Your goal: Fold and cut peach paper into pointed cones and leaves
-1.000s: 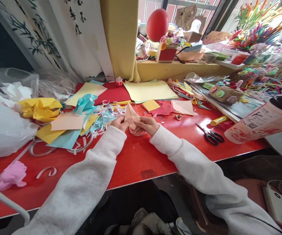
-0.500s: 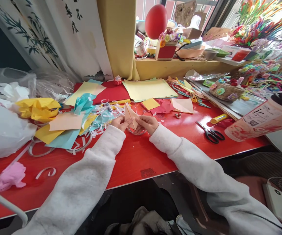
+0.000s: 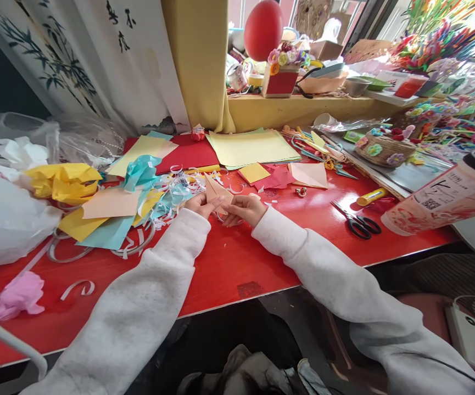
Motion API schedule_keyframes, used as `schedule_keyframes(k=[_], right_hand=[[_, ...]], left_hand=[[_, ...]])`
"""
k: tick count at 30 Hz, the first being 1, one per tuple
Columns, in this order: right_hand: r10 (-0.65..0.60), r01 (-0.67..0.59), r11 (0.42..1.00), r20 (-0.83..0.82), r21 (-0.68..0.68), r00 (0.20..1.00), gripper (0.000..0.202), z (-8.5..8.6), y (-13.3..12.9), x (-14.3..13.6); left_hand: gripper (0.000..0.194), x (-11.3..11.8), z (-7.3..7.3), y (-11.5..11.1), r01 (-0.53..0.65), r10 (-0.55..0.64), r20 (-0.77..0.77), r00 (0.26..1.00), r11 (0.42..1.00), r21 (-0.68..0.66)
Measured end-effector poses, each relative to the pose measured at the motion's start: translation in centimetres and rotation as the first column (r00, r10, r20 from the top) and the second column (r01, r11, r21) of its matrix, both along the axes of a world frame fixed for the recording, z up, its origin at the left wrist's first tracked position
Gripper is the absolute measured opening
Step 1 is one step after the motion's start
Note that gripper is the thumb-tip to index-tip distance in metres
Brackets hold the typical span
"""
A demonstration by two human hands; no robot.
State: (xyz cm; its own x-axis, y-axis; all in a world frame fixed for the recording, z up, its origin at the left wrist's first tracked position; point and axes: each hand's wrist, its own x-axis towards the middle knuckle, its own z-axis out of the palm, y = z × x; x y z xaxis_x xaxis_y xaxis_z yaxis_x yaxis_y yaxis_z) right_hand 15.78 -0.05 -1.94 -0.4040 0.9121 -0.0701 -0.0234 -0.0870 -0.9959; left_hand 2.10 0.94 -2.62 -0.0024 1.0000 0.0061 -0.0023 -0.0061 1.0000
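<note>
A small folded piece of peach paper (image 3: pixel 216 190) is held up in the middle of the view, its pointed tip upward. My left hand (image 3: pixel 201 205) pinches it from the left, thumb across its lower part. From the right, my right hand (image 3: pixel 247 208) grips its lower right side with closed fingers. Both hands are close together over the red table (image 3: pixel 224 269). Just left of them lie white and light blue paper scraps (image 3: pixel 173 200).
Black-handled scissors (image 3: pixel 361 224), a yellow tube (image 3: pixel 371 197) and a large cup (image 3: pixel 439 197) are at the right. Paper sheets (image 3: pixel 251 148) lie behind the hands. Crumpled yellow paper (image 3: pixel 64 183) and a plastic bag (image 3: pixel 6 219) fill the left.
The folded peach paper has turned and shifted slightly left. My right hand's fingers have moved a little left over its lower part. Both hands keep hold of it.
</note>
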Motion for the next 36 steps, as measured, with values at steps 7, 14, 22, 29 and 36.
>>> schedule_keyframes(k=[7,14,22,29,36], right_hand=[[-0.063,0.060,0.989,0.019,0.135,0.998,0.032,0.4,-0.2,0.4],[0.022,-0.022,1.000,0.024,0.020,0.999,0.032,0.4,0.0,0.4],[0.154,-0.152,0.987,0.042,-0.046,0.987,0.032,0.3,0.0,0.5],[0.097,-0.126,0.976,0.166,0.175,0.981,0.028,-0.3,-0.1,0.3],[-0.019,0.015,0.992,0.032,0.121,0.999,0.036,0.0,0.5,0.4]], left_hand=[[0.042,-0.1,0.4,0.1,0.059,-0.054,0.081,0.995,0.996,-0.061],[0.045,-0.4,-0.2,0.8,0.027,-0.022,0.070,0.997,0.997,-0.069],[0.040,-0.1,0.5,-0.1,-0.126,0.124,-0.063,0.990,0.992,-0.025],[0.038,-0.4,0.1,0.3,-0.174,0.168,-0.087,0.982,0.982,-0.071],[0.035,0.4,1.0,-0.7,-0.088,0.080,-0.109,0.991,0.994,-0.071]])
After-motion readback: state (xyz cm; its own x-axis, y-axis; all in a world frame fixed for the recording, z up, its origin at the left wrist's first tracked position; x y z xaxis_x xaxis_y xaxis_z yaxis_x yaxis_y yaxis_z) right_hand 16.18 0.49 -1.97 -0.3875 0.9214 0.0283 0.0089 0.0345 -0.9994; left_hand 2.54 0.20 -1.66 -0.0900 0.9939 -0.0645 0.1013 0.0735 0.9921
